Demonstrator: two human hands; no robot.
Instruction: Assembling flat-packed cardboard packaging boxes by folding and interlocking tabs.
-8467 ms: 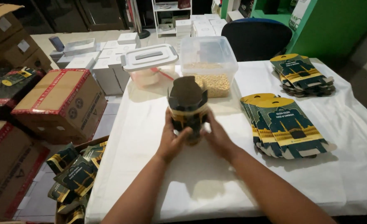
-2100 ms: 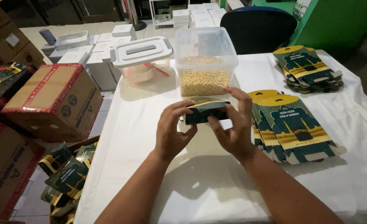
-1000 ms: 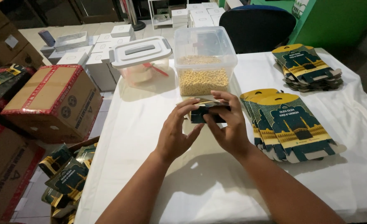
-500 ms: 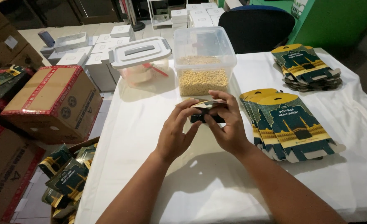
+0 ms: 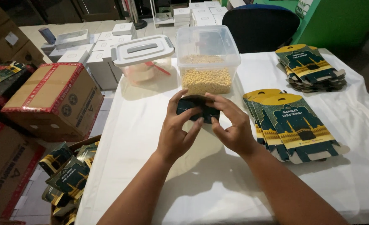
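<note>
Bright overhead light (soft shadows); sharp

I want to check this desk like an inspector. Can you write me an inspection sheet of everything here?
Surface: table under a white cloth, creased.
Job's things: small dark green folded card box, held above the cloth in both hands.
Clutter: clear plastic tub of yellow beans, lid off; grey-lidded clear tub; fanned stack of flat green-and-yellow card cutouts; second stack at the far right.
Grippers: left hand and right hand both pinch the box.
Cables: nothing seen.
Surroundings: brown cardboard carton with red tape; floor box of finished green packs; white boxes; dark chair; green wall.
</note>
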